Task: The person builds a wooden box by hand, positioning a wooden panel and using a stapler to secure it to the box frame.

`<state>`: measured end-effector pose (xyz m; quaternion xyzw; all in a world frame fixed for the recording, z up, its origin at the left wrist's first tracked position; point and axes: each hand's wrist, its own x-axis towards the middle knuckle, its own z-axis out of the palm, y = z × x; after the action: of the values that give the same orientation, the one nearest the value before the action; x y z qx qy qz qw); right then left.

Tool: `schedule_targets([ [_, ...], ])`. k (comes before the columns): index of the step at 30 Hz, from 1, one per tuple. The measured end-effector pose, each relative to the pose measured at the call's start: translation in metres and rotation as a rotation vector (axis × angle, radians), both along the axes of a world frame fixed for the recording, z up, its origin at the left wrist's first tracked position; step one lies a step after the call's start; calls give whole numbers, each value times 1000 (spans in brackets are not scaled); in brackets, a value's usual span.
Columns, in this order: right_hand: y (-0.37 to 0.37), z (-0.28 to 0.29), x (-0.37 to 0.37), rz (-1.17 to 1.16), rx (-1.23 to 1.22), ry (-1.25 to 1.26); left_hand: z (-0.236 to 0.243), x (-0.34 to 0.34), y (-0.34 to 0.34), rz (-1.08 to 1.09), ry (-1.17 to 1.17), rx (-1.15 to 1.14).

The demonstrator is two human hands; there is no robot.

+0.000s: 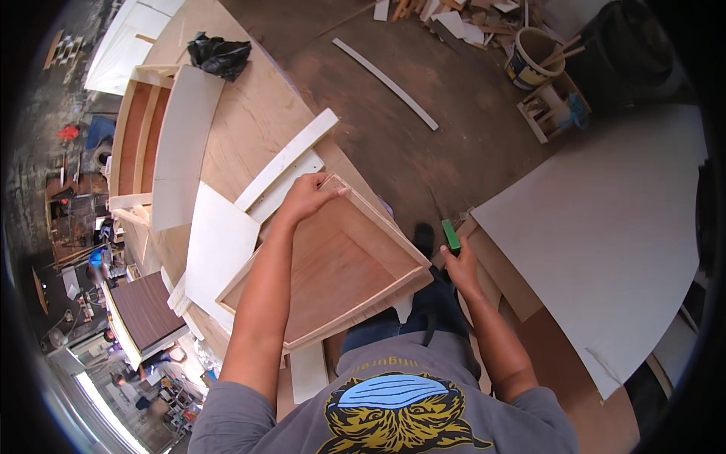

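A shallow wooden tray [344, 265] lies at a tilt just in front of the person's body, its right corner reaching out past the table [261, 106]. The left hand [310, 198] grips its far corner, thumb over the rim; what bears the near side cannot be told. To the right, apart from the tray, the right hand [463, 271] is closed around a green block [451, 236].

For good control, a firm left hold and full support under the near side would probably limit rocking; the block is best kept flat and pressed lightly near the thin rims, which might chip.

Just beyond the tray, white strips [287, 166] lie on the table. A white sheet [605, 227] spreads to the right. Farther off are a black bag [219, 55] and a bucket [535, 64].
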<state>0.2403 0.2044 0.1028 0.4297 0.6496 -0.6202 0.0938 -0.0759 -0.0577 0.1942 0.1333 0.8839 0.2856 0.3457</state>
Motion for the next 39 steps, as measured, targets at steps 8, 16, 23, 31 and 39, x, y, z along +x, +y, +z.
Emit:
schedule_targets([
  [8,-4,36,-44,189,290,223,128,20,-71,158,342,32],
  [16,-40,76,-68,482,538,410,238,69,-150,370,782,-85],
  [23,-100,96,-99,810,808,796,295,107,-217,550,1040,-144],
  [31,-175,45,-158,1174,947,841,330,161,-292,726,1174,-62],
  [39,-216,-26,-174,1235,1086,666,355,195,-334,782,1146,-47],
])
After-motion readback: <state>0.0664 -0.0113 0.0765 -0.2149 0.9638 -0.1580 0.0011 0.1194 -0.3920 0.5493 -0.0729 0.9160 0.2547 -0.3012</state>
